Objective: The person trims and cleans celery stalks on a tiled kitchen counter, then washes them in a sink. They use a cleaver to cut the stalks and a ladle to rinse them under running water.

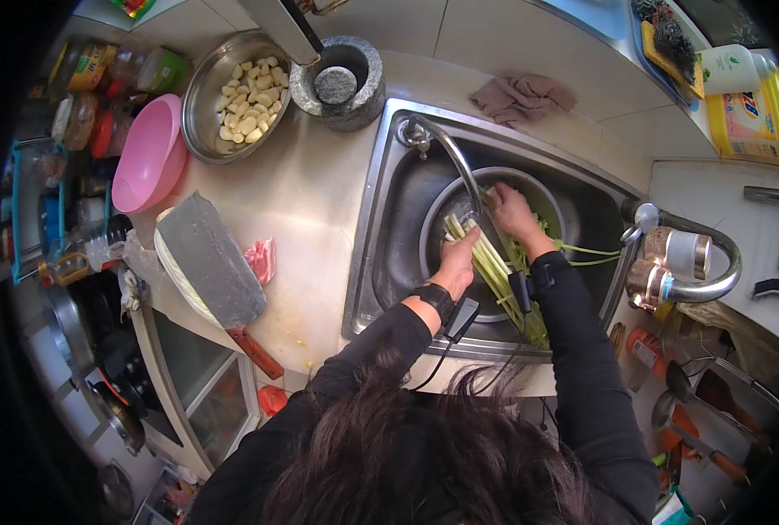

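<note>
My left hand is closed around a bunch of pale green celery stalks, held over a round metal basin in the sink. To its right, my right hand is at the far side of the basin with its fingers bent on some greens; what exactly it grips is partly hidden. The curved faucet reaches over the basin, its end close to the stalk ends. Leafy greens lie in the basin beneath my right wrist, and thin stems stick out over its right side.
Left on the counter, a cleaver rests on a cabbage beside raw meat. Farther back stand a pink bowl, a metal bowl of garlic cloves and a stone mortar. A cloth lies behind the sink.
</note>
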The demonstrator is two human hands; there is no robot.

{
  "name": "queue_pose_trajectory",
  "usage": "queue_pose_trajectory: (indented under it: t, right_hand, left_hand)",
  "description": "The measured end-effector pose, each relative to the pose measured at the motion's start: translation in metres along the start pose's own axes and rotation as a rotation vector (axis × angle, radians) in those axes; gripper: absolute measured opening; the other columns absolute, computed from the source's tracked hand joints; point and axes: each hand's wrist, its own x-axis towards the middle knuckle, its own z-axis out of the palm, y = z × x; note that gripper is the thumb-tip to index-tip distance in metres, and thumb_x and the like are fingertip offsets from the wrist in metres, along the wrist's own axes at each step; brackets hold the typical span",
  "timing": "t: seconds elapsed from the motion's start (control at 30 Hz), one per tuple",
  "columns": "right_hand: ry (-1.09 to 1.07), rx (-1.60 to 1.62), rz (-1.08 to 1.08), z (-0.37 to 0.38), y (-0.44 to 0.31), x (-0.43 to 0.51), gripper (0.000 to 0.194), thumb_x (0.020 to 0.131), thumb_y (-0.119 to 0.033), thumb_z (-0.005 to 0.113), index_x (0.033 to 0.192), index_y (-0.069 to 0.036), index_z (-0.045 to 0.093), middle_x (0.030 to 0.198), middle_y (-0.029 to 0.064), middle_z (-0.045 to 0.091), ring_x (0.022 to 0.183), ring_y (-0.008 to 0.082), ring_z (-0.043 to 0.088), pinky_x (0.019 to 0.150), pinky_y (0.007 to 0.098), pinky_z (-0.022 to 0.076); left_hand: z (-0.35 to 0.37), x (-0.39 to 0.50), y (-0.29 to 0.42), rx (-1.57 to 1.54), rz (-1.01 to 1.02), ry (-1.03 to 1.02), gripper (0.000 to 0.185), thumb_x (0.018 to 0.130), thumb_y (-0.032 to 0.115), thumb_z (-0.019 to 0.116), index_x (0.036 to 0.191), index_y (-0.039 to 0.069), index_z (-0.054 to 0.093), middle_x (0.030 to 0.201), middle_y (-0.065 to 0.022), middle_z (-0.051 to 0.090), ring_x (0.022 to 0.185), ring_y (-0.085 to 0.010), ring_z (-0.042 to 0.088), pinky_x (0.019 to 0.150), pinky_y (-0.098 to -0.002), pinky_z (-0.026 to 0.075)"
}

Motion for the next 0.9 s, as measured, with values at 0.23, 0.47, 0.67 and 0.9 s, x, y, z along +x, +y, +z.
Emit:
queue_pose_trajectory:
  t: [0.23,0.47,0.67,0.9]
  right_hand:
    - [-0.598,0.453,-0.005,-0.01,0.011,-0.027,0.029,0.088,-0.019,0.073,0.109,-0.004,0.06,0.099,-0.0031,0.061,0.092,0.0081,0.051,0.085,0.0264,0.043]
    - [-0.363,0.028,-0.107,-0.004,0.002,-0.028,0.038,0.092,-0.018,0.062,0.123,0.001,0.052,0.117,0.0214,0.064,0.107,0.034,0.062,0.09,0.0401,0.0473]
    - [-0.257,-0.387,-0.468,0.003,-0.015,-0.029,0.033,0.085,-0.012,0.056,0.118,-0.012,0.055,0.094,0.0219,0.065,0.089,0.0418,0.064,0.073,0.0507,0.0495]
    - [-0.176,-0.246,-0.207,0.007,-0.006,-0.017,0.029,0.09,-0.015,0.055,0.119,-0.008,0.056,0.102,0.0228,0.067,0.089,0.0427,0.063,0.073,0.0497,0.0498]
  left_hand:
    - [-0.008,0.003,0.007,-0.126,-0.077,-0.069,0.021,0.095,0.007,0.062,0.115,0.0,0.06,0.109,-0.0091,0.066,0.096,-0.0197,0.065,0.086,-0.0341,0.053]
    - [-0.01,0.003,0.003,-0.047,0.046,-0.09,0.022,0.093,0.004,0.063,0.115,0.001,0.061,0.111,-0.0085,0.066,0.099,-0.0196,0.064,0.088,-0.0346,0.051]
    - [-0.012,-0.001,0.008,0.163,0.049,-0.041,0.023,0.093,0.006,0.064,0.115,0.0,0.061,0.107,-0.0086,0.067,0.094,-0.0207,0.065,0.083,-0.0349,0.053]
    - [-0.005,-0.003,0.016,0.169,0.036,0.013,0.024,0.088,0.007,0.068,0.109,-0.005,0.063,0.099,-0.0111,0.068,0.083,-0.0203,0.066,0.072,-0.0346,0.052]
